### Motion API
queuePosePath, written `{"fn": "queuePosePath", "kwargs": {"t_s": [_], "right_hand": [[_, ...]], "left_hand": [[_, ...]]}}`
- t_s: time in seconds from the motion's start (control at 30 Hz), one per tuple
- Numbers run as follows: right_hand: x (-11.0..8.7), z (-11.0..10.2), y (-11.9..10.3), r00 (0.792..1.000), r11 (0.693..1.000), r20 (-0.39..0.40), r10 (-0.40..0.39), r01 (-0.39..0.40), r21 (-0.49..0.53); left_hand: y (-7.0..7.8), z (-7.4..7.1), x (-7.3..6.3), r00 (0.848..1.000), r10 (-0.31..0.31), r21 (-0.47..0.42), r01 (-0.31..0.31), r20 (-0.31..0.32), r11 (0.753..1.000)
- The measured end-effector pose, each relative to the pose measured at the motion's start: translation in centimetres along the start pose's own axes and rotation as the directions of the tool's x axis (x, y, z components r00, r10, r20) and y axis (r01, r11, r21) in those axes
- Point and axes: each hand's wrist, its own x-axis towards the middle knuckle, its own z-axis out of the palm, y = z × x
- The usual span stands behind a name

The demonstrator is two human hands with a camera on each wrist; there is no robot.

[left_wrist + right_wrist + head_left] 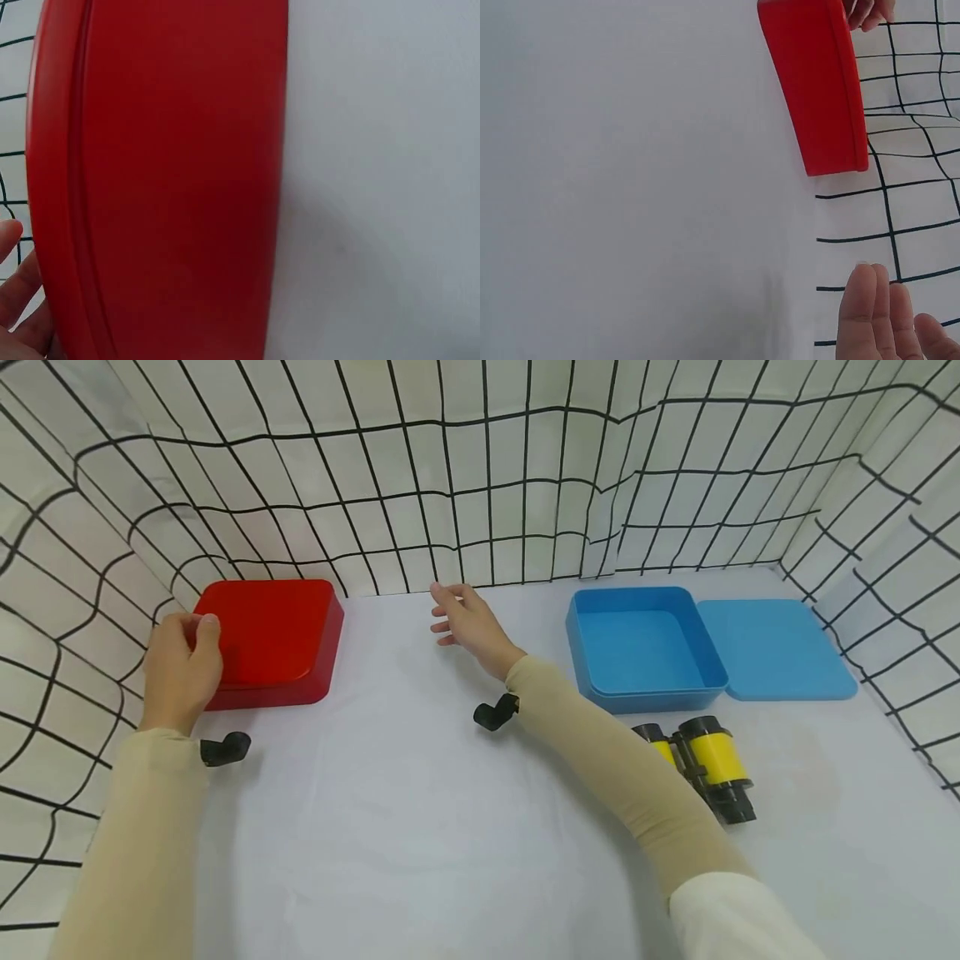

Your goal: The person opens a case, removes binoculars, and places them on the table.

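Note:
My left hand (180, 664) is at the left front corner of a red box (270, 631) with its lid on. Its fingers are loosely bent, the thumb pointing up, and it overlaps the box's edge in the head view. In the left wrist view its fingers (22, 296) show beside the lid's rim, partly hidden by the box. My right hand (476, 631) reaches over the white table to the right of the red box, fingers spread and holding nothing. In the right wrist view, the right hand's fingers (877, 315) are extended.
A lidless blue box (645, 647) stands on the right, with a flat blue lid (776, 650) beside it. Yellow and black binoculars (716, 760) lie in front, partly behind my right sleeve. White walls with a black grid (465, 493) enclose the table's back and sides.

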Motion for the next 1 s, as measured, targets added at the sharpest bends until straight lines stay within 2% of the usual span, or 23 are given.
{"fn": "queuePosePath", "kwargs": {"t_s": [0.2,0.37,0.5,0.63,0.7,0.77,0.9,0.97,1.0], "right_hand": [[0.4,1.7,1.1,1.0,0.999,0.009,0.028,-0.028,0.043],[0.6,3.4,1.4,0.998,0.998,0.046,0.042,-0.044,0.042],[0.8,5.2,1.3,0.996,0.998,0.074,0.047,-0.05,0.039],[0.8,7.0,1.2,0.993,0.998,0.113,0.045,-0.049,0.035],[0.7,7.8,1.1,0.99,0.998,0.132,0.042,-0.047,0.036],[0.7,8.4,1.0,0.988,0.998,0.151,0.045,-0.051,0.035],[0.7,9.4,1.1,0.98,0.998,0.193,0.053,-0.06,0.033],[0.7,9.7,1.2,0.976,0.998,0.211,0.05,-0.058,0.031],[0.7,9.9,1.2,0.975,0.998,0.218,0.045,-0.054,0.034]], "left_hand": [[-0.9,-0.5,0.2,0.997,-0.076,-0.059,0.074,-0.034,0.996],[-1.3,-0.6,0.4,0.982,-0.18,-0.119,0.172,-0.056,0.978],[-1.9,-1.0,0.2,0.971,-0.24,-0.129,0.238,-0.004,0.963],[-2.5,-1.3,-0.1,0.956,-0.29,-0.226,0.293,0.05,0.929],[-2.7,-1.3,-0.1,0.949,-0.313,-0.323,0.31,0.045,0.894],[-2.8,-1.3,-0.2,0.943,-0.329,-0.43,0.318,0.051,0.845],[-3.0,-1.1,-0.5,0.934,-0.344,-0.644,0.321,0.095,0.694],[-3.1,-1.1,-0.7,0.934,-0.331,-0.706,0.324,0.134,0.63],[-3.2,-1.1,-0.8,0.935,-0.32,-0.726,0.326,0.152,0.606]]}}
